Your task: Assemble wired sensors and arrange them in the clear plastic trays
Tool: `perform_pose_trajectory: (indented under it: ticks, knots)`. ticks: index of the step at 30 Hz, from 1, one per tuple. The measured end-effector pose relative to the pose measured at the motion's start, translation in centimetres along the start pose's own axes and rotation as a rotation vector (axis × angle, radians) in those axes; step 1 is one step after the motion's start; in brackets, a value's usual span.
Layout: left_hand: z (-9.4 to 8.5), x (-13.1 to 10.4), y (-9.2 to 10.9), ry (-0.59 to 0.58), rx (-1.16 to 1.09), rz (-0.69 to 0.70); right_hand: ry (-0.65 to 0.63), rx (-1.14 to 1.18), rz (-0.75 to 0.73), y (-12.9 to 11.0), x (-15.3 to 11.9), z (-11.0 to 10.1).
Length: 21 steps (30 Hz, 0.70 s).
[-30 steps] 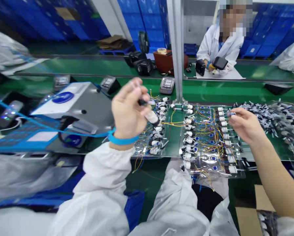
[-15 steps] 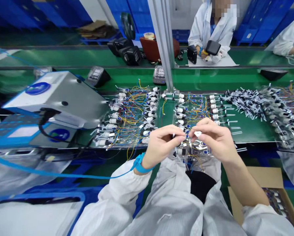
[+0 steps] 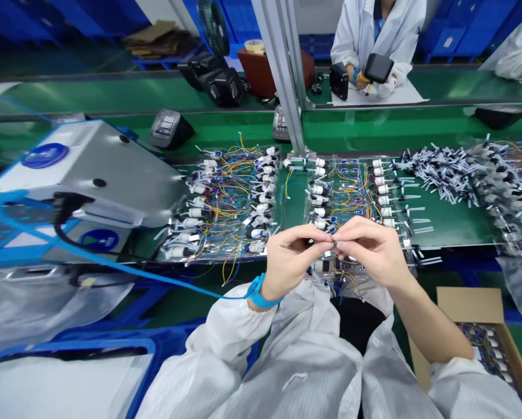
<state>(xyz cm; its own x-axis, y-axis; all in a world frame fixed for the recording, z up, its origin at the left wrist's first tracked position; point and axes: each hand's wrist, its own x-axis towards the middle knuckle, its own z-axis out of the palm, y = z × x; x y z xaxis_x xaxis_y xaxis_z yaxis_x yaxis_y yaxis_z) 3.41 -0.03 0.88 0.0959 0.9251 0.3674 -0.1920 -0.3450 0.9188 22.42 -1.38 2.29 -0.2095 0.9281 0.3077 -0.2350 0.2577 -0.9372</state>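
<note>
My left hand [image 3: 289, 259], with a blue band at its wrist, pinches a small dark part whose end shows between the fingers. Fingertip to fingertip with it, my right hand [image 3: 372, 247] is closed in a pinch; what it holds is mostly hidden. Both hands are over the near edge of the green bench, in front of a clear tray of wired white parts [image 3: 319, 190]. To the left lies another tray of white parts with yellow and blue wires [image 3: 230, 198].
A grey metal machine [image 3: 125, 174] stands left, with a blue cord crossing to my wrist. A metal post [image 3: 282, 75] rises behind the trays. White-and-black strips [image 3: 439, 171] are heaped right. An open carton [image 3: 470, 305] sits low right. Across the bench a person [image 3: 380, 35] holds a black device.
My right hand has come up against my left fingertips, and the small white piece it showed is now hidden. The whole view has shifted slightly.
</note>
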Motion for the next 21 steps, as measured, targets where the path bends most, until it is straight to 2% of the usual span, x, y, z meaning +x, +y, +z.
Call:
perform_pose_trajectory:
  ticks: [7,13,17,21]
  knots:
    - [0.3,-0.4,-0.5,0.024,0.038,0.091,0.090,-0.282,-0.065,-0.3,-0.2,0.1]
    - [0.1,-0.5,-1.2,-0.048,0.109,0.171,0.053,-0.409,-0.127,-0.9,-0.4,-0.1]
    - [0.0,-0.1,-1.2,-0.114,0.129,0.203,0.053,-0.352,-0.087,-0.6,-0.9,-0.4]
    - [0.1,0.0,-1.4,-0.141,0.164,0.193,0.177,-0.266,-0.069,0.0,-1.9,-0.6]
